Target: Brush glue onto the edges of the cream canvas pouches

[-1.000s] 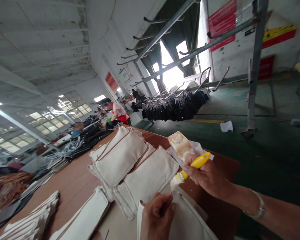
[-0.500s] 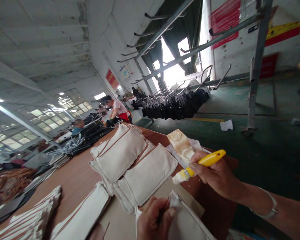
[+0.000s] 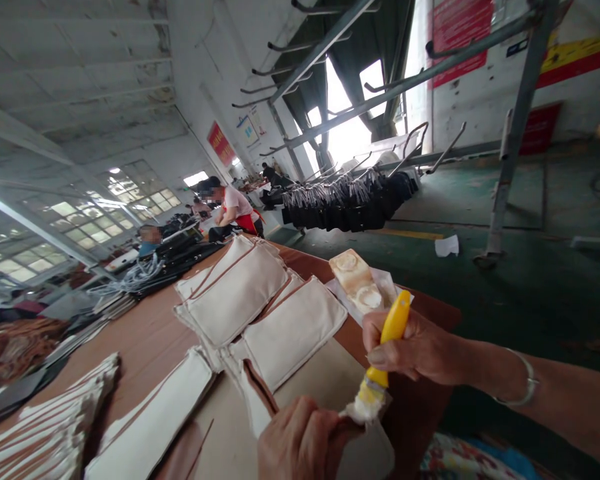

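My right hand (image 3: 423,350) grips a paintbrush (image 3: 396,320) by its yellow handle. Pale, thick paste coats the bristles, which are pointed down and touch the edge of a white stitched panel (image 3: 370,457). My left hand (image 3: 300,440) is closed on that panel near the front of the table, its knuckles covering much of it. Beyond my left hand, puffy white panels with brown edges (image 3: 295,327) lie in overlapping piles. A cream-coloured block-like holder smeared with paste (image 3: 353,275) rests on white sheeting just past my right hand.
The brown tabletop (image 3: 150,333) carries more white pieces (image 3: 55,427) fanned at the left. A metal rack (image 3: 505,173) with hooks stands behind, dark pieces (image 3: 345,210) hanging from it. A co-worker in a red apron (image 3: 237,207) bends over farther back.
The brush has swung from nearly level to upright, and its bristles have come down onto the panel's edge. My left hand has turned, its knuckles now uppermost, and shifted slightly left.
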Demonstrator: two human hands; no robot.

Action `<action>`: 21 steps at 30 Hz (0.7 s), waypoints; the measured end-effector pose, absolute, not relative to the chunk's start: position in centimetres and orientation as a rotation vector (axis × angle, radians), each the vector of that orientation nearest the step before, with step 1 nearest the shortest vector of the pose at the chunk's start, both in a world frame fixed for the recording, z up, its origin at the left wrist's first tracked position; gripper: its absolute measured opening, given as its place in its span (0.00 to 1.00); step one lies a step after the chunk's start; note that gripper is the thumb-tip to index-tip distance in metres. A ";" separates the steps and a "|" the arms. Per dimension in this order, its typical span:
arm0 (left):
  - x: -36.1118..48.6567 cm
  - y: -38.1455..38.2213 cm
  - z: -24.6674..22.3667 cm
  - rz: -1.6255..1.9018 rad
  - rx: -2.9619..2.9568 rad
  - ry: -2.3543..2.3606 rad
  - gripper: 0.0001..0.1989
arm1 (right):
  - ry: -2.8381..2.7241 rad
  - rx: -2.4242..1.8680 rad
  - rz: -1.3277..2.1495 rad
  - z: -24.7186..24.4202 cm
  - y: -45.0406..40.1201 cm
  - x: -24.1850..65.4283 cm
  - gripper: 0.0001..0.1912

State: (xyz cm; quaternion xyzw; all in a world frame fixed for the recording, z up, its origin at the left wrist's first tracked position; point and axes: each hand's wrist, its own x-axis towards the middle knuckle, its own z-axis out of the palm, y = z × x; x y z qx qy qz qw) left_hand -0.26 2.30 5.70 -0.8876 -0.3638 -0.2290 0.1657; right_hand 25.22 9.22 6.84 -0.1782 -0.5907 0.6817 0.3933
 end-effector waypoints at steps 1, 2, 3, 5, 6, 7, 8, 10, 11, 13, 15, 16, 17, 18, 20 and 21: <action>-0.3 2.3 5.5 -0.646 -2.534 -1.030 0.08 | -1.528 -0.454 1.715 7.0 9.3 25.6 0.14; -0.3 2.2 5.4 -0.642 -2.539 -1.028 0.07 | -1.533 -0.461 1.680 7.1 9.4 26.0 0.14; -0.3 2.2 5.2 -0.642 -2.541 -1.028 0.07 | -1.514 -0.472 1.625 7.2 9.4 26.1 0.13; -0.3 2.2 4.9 -0.648 -2.541 -1.033 0.06 | -1.470 -0.504 1.500 7.1 9.4 26.0 0.13; -0.4 2.2 4.8 -0.645 -2.541 -1.037 0.06 | -1.473 -0.517 1.473 7.0 9.2 25.8 0.13; -0.5 2.3 4.7 -0.637 -2.539 -1.038 0.06 | -1.499 -0.524 1.487 6.8 9.0 25.5 0.13; -0.7 2.4 4.6 -0.620 -2.542 -1.032 0.06 | -1.543 -0.524 1.524 6.7 8.7 25.3 0.13; -1.1 2.7 4.5 -0.582 -2.544 -1.033 0.07 | -1.619 -0.523 1.608 6.3 8.1 25.3 0.13; -1.3 2.9 4.6 -0.577 -2.535 -1.038 0.07 | -1.629 -0.524 1.629 6.2 8.0 25.5 0.14; -1.6 3.4 5.1 -0.601 -2.520 -1.074 0.06 | -1.576 -0.554 1.584 5.8 8.3 26.5 0.15; -1.7 3.9 6.4 -0.688 -2.540 -1.156 0.06 | -1.479 -0.639 1.450 5.2 9.5 27.9 0.15; -1.7 4.3 7.3 -0.751 -2.584 -1.213 0.08 | -1.441 -0.703 1.343 4.9 10.4 28.7 0.14; -1.9 4.6 8.2 -0.830 -2.647 -1.277 0.13 | -1.423 -0.782 1.226 4.5 11.5 29.4 0.14; -2.1 5.0 9.3 -0.932 -2.700 -1.348 0.19 | -1.438 -0.866 1.103 4.1 12.7 30.1 0.14; -3.0 5.9 11.3 -1.118 -2.644 -1.553 0.32 | -1.529 -1.011 0.863 3.3 15.1 31.3 0.15; -3.7 6.4 12.2 -1.178 -2.532 -1.668 0.36 | -1.559 -1.043 0.814 3.0 16.1 31.7 0.15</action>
